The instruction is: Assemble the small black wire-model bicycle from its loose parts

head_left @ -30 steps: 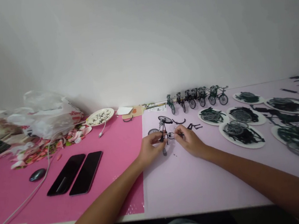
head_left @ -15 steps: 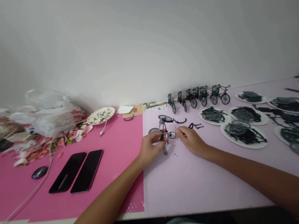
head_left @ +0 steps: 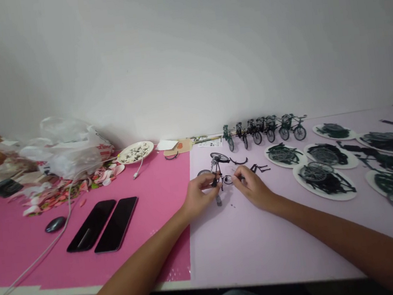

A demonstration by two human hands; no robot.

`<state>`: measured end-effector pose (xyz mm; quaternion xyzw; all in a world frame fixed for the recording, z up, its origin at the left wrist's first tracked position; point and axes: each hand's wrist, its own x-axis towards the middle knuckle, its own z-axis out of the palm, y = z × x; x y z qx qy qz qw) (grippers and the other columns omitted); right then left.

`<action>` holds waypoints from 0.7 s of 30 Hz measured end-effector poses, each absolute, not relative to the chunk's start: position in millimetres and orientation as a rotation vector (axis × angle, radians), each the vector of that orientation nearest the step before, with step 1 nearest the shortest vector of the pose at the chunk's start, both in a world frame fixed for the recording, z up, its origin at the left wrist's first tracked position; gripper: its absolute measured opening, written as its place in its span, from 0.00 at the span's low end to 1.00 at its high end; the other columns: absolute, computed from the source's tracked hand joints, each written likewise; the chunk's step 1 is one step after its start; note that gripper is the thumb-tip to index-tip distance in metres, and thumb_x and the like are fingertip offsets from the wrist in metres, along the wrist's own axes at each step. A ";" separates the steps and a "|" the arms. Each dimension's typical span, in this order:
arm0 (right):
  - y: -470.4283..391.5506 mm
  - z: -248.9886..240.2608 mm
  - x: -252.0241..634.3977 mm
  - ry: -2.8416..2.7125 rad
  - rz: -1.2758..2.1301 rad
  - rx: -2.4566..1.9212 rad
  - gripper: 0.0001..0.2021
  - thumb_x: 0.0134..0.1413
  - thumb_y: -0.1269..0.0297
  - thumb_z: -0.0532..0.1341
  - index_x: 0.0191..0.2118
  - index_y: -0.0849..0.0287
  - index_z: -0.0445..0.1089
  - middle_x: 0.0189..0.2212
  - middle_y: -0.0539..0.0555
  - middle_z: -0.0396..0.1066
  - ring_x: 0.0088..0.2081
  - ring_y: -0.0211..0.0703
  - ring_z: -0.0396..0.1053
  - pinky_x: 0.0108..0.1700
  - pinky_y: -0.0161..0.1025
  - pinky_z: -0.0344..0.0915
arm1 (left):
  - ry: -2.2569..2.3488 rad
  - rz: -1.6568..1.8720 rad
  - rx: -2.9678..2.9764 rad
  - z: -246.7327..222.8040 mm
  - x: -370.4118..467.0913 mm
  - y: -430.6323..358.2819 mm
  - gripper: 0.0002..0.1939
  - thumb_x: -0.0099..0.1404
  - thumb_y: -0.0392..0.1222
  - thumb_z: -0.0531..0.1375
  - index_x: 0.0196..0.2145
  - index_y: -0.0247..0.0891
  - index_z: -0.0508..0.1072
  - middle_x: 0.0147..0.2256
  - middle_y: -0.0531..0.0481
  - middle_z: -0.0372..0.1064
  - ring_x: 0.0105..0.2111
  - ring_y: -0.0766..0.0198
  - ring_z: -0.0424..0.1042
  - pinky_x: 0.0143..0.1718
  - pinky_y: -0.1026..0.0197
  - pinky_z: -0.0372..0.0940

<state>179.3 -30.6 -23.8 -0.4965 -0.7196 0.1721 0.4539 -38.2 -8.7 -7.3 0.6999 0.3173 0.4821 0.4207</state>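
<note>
In the head view my left hand (head_left: 199,195) is closed at the fingertips on a partly assembled miniature bicycle (head_left: 217,168), just right of the pink surface's edge. A spoked wheel (head_left: 219,157) shows at its far side. Beside those fingers is a small dark ring-shaped part (head_left: 227,180). My right hand (head_left: 253,187) pinches close to the ring's right side; what sits between its fingertips is too small to make out. A curved black strip (head_left: 239,161) lies beyond the hands, and a black forked part (head_left: 261,167) rests behind my right hand.
Finished miniature bicycles (head_left: 270,128) stand in a row by the wall. Several white plates (head_left: 324,197) of dark bicycle parts fill the right side. Leftward are two phones (head_left: 117,225), a mouse (head_left: 55,224), a cable (head_left: 68,204), a plate of small bits (head_left: 135,153) and plastic bags (head_left: 72,147).
The whole view has shifted slightly, so things sit a little farther right. Both hands keep nearly the same pose around the bicycle; no grip has visibly changed.
</note>
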 end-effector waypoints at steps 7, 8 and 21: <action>-28.7 -22.3 181.1 -1.826 0.364 -1.263 0.18 0.73 0.52 0.52 0.30 0.53 0.57 0.30 0.51 0.63 0.33 0.46 0.64 0.38 0.43 0.62 | 0.792 1.209 1.762 -6.0 -38.6 -9.3 0.16 0.65 0.49 0.70 0.44 0.35 0.81 0.52 0.38 0.79 0.51 0.50 0.80 0.52 0.51 0.78; -28.7 -22.7 181.1 -1.821 0.377 -1.256 0.17 0.73 0.53 0.52 0.31 0.53 0.58 0.31 0.51 0.64 0.35 0.47 0.65 0.39 0.43 0.63 | 0.792 1.209 1.764 -5.9 -38.5 -9.4 0.16 0.65 0.49 0.70 0.43 0.35 0.81 0.52 0.38 0.79 0.51 0.50 0.80 0.52 0.52 0.78; -29.8 -28.7 181.7 -1.805 0.532 -1.209 0.08 0.70 0.55 0.56 0.42 0.53 0.61 0.37 0.51 0.68 0.36 0.45 0.67 0.38 0.41 0.65 | 0.792 1.216 1.735 -4.4 -38.9 -9.3 0.15 0.64 0.49 0.70 0.43 0.35 0.81 0.51 0.38 0.80 0.50 0.50 0.81 0.50 0.51 0.79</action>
